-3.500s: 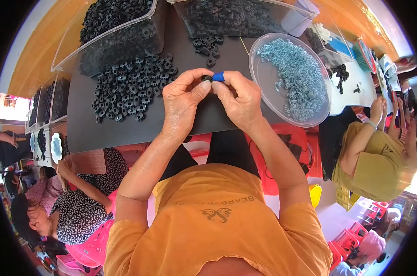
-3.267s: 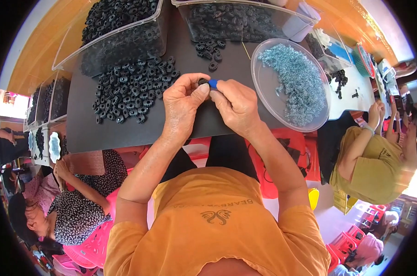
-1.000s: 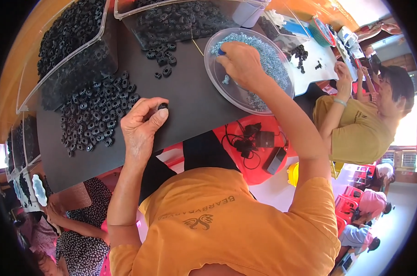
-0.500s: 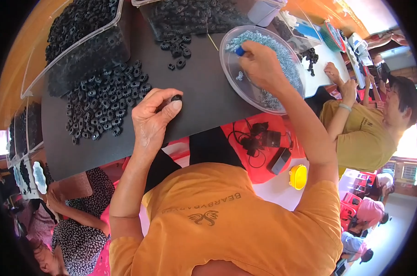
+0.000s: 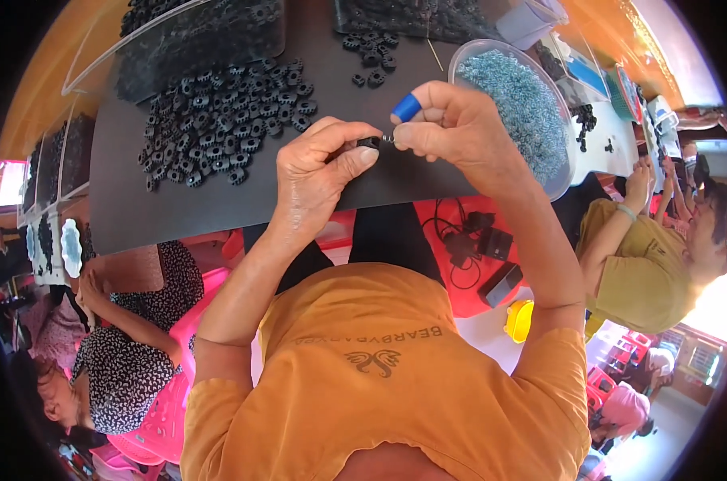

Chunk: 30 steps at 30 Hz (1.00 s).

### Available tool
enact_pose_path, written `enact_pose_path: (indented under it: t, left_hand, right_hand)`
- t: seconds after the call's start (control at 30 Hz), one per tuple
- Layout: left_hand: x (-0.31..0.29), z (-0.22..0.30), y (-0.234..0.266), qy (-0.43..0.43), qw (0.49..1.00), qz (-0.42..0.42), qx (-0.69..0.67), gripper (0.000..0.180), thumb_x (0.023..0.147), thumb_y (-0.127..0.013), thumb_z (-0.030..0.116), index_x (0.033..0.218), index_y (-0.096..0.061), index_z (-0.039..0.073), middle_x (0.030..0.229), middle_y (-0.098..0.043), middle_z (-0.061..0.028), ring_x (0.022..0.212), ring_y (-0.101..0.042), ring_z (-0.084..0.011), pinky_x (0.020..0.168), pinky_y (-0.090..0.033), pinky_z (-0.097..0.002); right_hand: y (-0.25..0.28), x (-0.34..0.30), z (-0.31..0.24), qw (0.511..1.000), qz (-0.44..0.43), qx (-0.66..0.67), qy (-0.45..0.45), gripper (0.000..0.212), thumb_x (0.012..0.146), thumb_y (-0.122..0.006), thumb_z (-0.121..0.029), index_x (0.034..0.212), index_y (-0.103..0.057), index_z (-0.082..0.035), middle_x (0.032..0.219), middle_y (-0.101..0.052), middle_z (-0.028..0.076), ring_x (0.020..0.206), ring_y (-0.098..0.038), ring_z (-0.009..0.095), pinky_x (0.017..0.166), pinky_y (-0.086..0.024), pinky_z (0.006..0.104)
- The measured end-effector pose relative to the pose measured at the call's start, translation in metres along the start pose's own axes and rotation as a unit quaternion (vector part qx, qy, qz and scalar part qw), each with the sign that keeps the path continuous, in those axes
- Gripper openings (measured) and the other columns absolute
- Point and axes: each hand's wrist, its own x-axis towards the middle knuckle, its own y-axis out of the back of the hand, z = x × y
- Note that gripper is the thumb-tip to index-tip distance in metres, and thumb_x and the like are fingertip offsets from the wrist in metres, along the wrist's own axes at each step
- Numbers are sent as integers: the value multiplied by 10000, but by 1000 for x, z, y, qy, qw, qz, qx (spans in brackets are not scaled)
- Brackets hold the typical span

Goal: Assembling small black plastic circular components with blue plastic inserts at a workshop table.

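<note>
Black ring (image 5: 369, 143) pinched shut in left hand (image 5: 319, 172); right hand (image 5: 452, 128) pinches tiny silver screw (image 5: 387, 138), tip just beside ring, pointing left.

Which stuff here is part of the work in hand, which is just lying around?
In use:
- left hand pinching a small black ring
- right hand, blue fingertip cover, pressing a tiny metal piece against it
- round clear bowl of small blue-grey parts
- black ring pile

Lying about:
- clear bins of black parts
- black cables and boxes on the red surface
- yellow tub
</note>
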Motion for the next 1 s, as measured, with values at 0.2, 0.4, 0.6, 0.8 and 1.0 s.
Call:
enact_pose_path:
  t: [0.2, 0.4, 0.6, 0.8, 1.0]
  left_hand:
    - [0, 1, 2, -42, 996, -5, 76, 195, 753, -697, 6, 948, -679, 5, 787, -562, -9, 721, -507, -79, 653, -420, -209]
    - [-1, -5, 3, -32, 999, 11, 10, 183, 755, -703, 12, 935, -675, -7, 775, -553, -3, 716, -499, -75, 643, -412, -202]
    - [-6, -6, 4, 61, 993, 42, -95, 160, 782, -698, 17, 936, -661, -10, 767, -498, 38, 701, -434, -47, 628, -389, -179]
    - [-3, -14, 9, 14, 996, 37, -83, 182, 784, -696, 36, 951, -662, -26, 765, -600, -12, 674, -530, -64, 620, -446, -191]
    - [-3, -13, 8, 40, 991, 35, -126, 167, 785, -692, 13, 945, -658, -21, 780, -504, 35, 700, -424, -49, 645, -379, -186]
  right_hand:
    - [-8, 6, 3, 999, -24, 24, -18, 144, 811, -654, -136, 908, -616, -36, 742, -620, 10, 650, -544, 57, 572, -416, 189]
    - [-20, 9, 10, 999, 6, -43, -11, 176, 824, -670, -187, 880, -611, -31, 716, -601, -3, 627, -514, 42, 533, -395, 179]
    - [-27, 14, 13, 998, 67, -19, -10, 150, 808, -663, -148, 835, -603, -12, 664, -575, 4, 610, -500, 42, 536, -399, 197]
    - [-21, 51, 25, 859, 244, -369, 257, 82, 717, -648, -77, 742, -589, -27, 725, -562, 94, 705, -555, 271, 616, -436, 355]
    - [-41, 78, 35, 731, 230, -573, 291, 82, 591, -624, -92, 655, -607, -45, 740, -531, 136, 757, -505, 299, 641, -412, 393]
